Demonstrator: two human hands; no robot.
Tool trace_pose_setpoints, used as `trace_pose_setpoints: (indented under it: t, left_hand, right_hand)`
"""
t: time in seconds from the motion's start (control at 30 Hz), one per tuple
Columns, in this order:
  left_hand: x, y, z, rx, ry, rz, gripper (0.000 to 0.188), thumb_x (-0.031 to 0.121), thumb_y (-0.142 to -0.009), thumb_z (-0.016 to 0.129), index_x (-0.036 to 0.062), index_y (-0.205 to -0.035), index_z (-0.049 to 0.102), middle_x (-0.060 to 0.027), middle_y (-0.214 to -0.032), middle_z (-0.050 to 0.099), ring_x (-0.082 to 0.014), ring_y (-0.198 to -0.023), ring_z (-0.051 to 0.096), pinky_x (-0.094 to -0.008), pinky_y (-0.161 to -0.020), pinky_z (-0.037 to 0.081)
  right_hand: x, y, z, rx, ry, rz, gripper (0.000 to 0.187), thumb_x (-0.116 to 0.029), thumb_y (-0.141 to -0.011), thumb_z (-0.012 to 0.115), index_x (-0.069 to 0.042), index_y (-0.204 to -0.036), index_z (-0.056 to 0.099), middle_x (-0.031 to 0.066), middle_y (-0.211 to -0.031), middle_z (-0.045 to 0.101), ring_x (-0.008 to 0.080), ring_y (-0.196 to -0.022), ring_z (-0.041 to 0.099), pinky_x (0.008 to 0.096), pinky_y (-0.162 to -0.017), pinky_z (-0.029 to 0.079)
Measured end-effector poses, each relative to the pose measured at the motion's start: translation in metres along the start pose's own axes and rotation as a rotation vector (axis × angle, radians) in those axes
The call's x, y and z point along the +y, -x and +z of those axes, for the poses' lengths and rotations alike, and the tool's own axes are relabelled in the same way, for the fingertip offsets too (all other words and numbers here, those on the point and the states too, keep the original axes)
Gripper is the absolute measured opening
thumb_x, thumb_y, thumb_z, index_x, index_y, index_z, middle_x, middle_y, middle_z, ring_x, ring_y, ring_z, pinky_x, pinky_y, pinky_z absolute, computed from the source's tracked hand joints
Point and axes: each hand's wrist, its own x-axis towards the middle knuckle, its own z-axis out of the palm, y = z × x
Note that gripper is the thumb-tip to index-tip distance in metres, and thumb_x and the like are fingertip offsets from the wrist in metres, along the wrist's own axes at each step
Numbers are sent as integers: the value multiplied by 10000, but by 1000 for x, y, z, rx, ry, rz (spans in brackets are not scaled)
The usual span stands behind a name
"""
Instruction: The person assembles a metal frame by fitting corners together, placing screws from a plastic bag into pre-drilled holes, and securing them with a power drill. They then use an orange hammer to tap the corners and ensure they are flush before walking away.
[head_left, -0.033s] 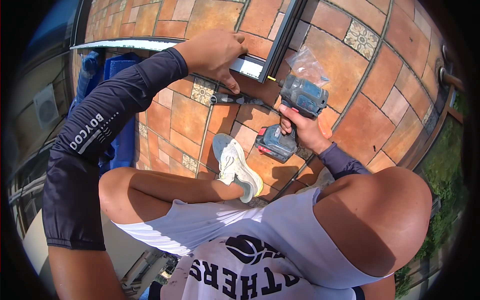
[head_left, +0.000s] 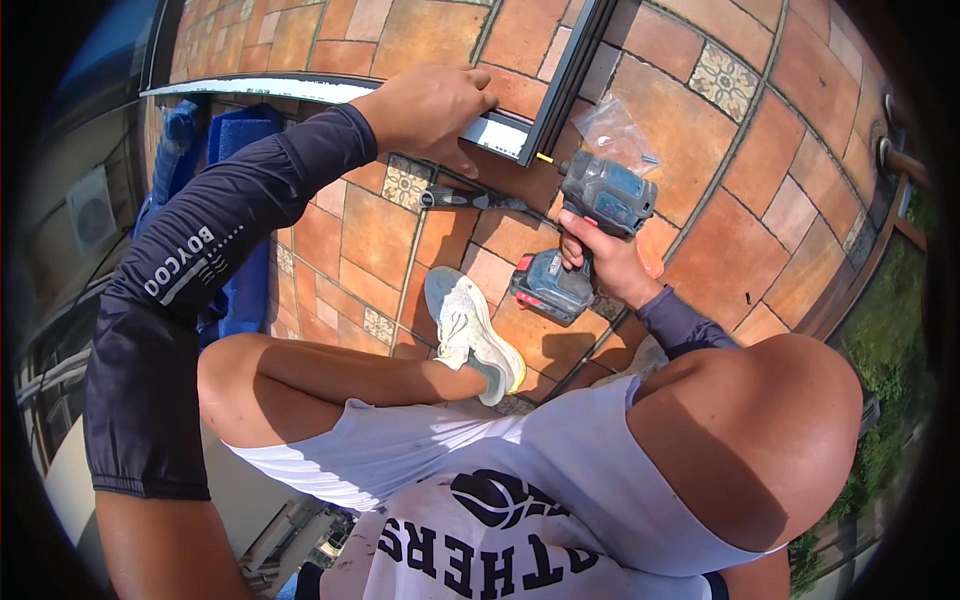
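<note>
My right hand (head_left: 612, 252) is closed around the handle of a blue-and-black cordless impact driver (head_left: 605, 195) with a red-marked battery at its base. The driver's yellow-banded bit points left and meets the outer side of a dark metal frame (head_left: 565, 85) at its corner. My left hand (head_left: 432, 112) grips the frame's near bar, just left of that corner, fingers over it and thumb on the near side. Just below the left thumb, a dark-handled tool (head_left: 460, 197) lies on the tiles; its kind is unclear.
A clear plastic bag (head_left: 615, 135) with small pieces in it lies beyond the driver. An orange object (head_left: 650, 256) shows partly behind my right wrist. Blue wrapped material (head_left: 240, 220) lies left, under my left arm. My shoe (head_left: 470, 330) stands on the tiled floor (head_left: 375, 235).
My left thumb has drawn up slightly toward the frame. The driver and the frame keep nearly the same place.
</note>
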Motion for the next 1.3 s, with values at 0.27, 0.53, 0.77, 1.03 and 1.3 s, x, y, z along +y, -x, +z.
trace_pose_setpoints:
  t: [0.27,0.53,0.77,1.03,1.3]
  left_hand:
    - [2,-15,32,256,188,105,503,418,-776,868,28,-1050,704,-129,-1025,627,-367,-1027,656,-464,-865,554]
    - [0,-10,39,445,205,196,539,516,-842,800,12,-999,691,-139,-990,651,-365,-1040,663,-452,-917,527]
    - [-1,-14,42,432,212,255,494,471,-863,782,6,-982,663,-135,-984,632,-352,-1043,661,-457,-897,527]
    - [3,-16,35,360,244,217,500,458,-851,792,-1,-999,660,-141,-992,629,-356,-1032,660,-452,-886,534]
    - [4,-17,31,294,204,228,542,411,-834,824,-21,-1093,625,-148,-1078,630,-361,-1107,640,-442,-929,532]
  right_hand:
    - [-3,2,3,17,-26,17,144,-173,-1057,652,-78,-965,596,2,-668,523,120,-584,502,316,-606,468]
    - [-2,0,4,-18,24,-37,159,-175,-1039,664,-20,-1064,642,17,-683,535,124,-597,516,317,-614,463]
    - [-5,3,2,11,57,-14,231,-192,-1024,680,-10,-1156,627,27,-698,550,133,-612,543,331,-656,506]
    - [-4,0,2,-11,7,26,234,-200,-1078,616,-80,-883,571,7,-681,514,126,-602,502,318,-639,476]
    - [-8,3,9,19,24,55,251,-221,-1083,628,-79,-880,584,2,-670,500,125,-604,490,313,-638,467]
